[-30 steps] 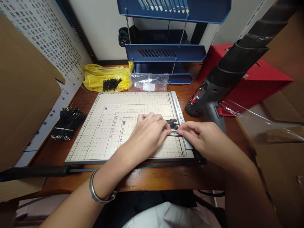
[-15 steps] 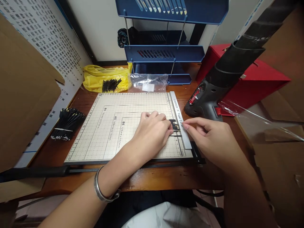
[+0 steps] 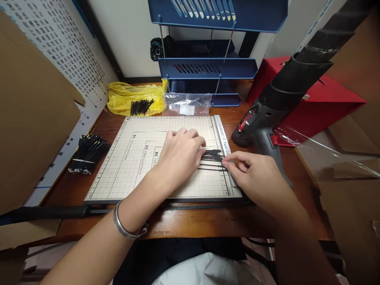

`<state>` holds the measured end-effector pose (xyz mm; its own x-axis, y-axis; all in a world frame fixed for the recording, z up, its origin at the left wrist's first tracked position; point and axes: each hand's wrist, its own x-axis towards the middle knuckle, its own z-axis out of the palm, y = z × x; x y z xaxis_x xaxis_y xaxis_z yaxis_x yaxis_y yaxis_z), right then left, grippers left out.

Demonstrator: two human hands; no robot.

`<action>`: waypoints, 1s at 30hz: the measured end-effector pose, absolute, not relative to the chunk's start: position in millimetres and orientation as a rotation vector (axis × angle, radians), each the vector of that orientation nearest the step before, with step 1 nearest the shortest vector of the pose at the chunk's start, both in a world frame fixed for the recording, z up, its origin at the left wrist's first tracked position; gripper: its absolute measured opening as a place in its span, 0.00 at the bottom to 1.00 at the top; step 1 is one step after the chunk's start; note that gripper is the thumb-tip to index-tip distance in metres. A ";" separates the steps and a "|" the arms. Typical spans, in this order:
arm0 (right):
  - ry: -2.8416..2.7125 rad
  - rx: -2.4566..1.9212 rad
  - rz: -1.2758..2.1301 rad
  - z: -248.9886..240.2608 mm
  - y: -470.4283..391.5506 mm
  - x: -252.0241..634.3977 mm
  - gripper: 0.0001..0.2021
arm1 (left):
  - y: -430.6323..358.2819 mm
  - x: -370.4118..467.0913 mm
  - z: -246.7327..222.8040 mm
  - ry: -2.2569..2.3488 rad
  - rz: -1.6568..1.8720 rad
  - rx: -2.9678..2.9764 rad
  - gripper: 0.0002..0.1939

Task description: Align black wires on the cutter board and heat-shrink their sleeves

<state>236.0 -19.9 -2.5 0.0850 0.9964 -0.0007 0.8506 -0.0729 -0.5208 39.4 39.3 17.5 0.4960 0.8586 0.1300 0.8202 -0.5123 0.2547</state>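
Note:
Several thin black wires (image 3: 212,155) lie side by side on the gridded board of a paper cutter (image 3: 124,174). They point toward its metal strip (image 3: 220,128) on the right. My left hand (image 3: 184,152) rests on the board with curled fingers closed over the wires' left ends, which it hides. From the other side, my right hand (image 3: 252,170) pinches at the wires' right ends beside the strip; its thumb and index fingertips are together there. Two wires lie a little apart from the rest, nearer me.
A tied bundle of black wires (image 3: 87,154) lies left of the board. Behind it, short black pieces (image 3: 142,106) sit on a yellow bag (image 3: 118,97). The cutter's handle (image 3: 59,211) runs along the front. A black heat gun (image 3: 267,114) stands at right, before a red box (image 3: 335,95).
My left hand has slid left along the wires, baring more of their length. My right hand has moved slightly left, its fingertips now at the wire ends. The view has shifted a little.

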 end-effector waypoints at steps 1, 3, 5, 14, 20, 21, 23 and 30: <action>-1.818 -1.979 0.504 -2.0 -19.9 235.5 0.12 | 41.5 39.6 17.3 1.435 0.339 2.566 0.08; -1.814 -1.966 0.484 -1.2 -19.8 235.1 0.12 | 45.2 40.8 16.7 1.385 0.316 2.539 0.08; -1.811 -1.949 0.470 -0.8 -19.7 235.6 0.12 | 48.2 42.6 16.5 1.349 0.315 2.526 0.08; -1.705 -1.926 0.442 -0.9 -20.1 236.6 0.11 | 50.0 55.0 13.5 1.261 0.349 2.539 0.10; -1.702 -1.940 0.433 -2.7 -21.3 237.8 0.11 | 49.6 51.6 16.1 1.269 0.369 2.525 0.09; -1.712 -1.936 0.439 -3.2 -21.5 237.9 0.12 | 50.0 51.3 16.3 1.267 0.369 2.527 0.09; -1.726 -1.929 0.457 -4.0 -21.6 237.9 0.12 | 50.6 51.9 15.7 1.258 0.361 2.540 0.10; -1.708 -1.939 0.415 -6.1 -21.0 237.2 0.16 | 51.2 54.2 15.1 1.254 0.355 2.537 0.09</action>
